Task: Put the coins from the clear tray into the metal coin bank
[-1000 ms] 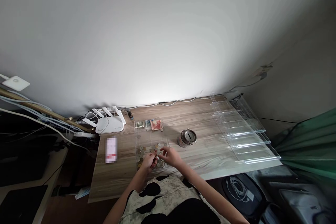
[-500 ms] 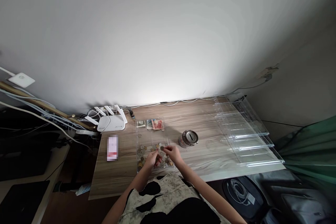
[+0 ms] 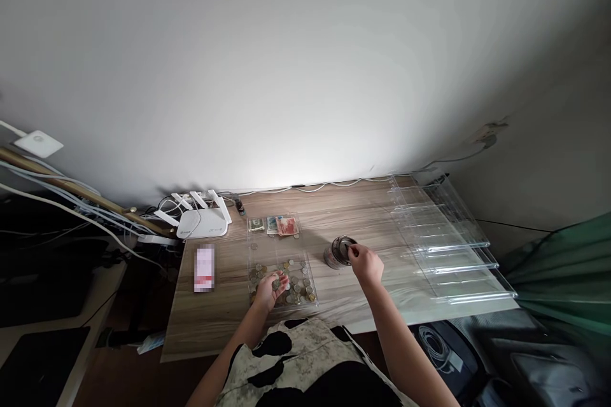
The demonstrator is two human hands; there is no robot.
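Note:
Over the lid of a round coin bank (image 3: pixel 337 254) my right hand (image 3: pixel 367 264) is pinched, with a coin at its fingertips by the slot; the coin is mostly hidden. My left hand (image 3: pixel 271 291) is cupped palm up above a clear acrylic tray (image 3: pixel 312 280), its fingers curled around a few coins. Many loose coins (image 3: pixel 296 286), silver and brassy, lie in the tray's near part. Folded banknotes, a red one (image 3: pixel 287 226) and a greenish one (image 3: pixel 256 224), lie at the tray's far end.
A white router (image 3: pixel 203 222) with raised antennas stands at the back left, and a blurred pinkish item (image 3: pixel 204 268) lies before it. Clear acrylic trays (image 3: pixel 443 248) overlap on the right of the wooden table (image 3: pixel 353 203). A cable runs along the wall edge.
My right hand has moved right, from beside my left hand over the coins to the coin bank's lid. The left hand has shifted slightly left and turned its palm up.

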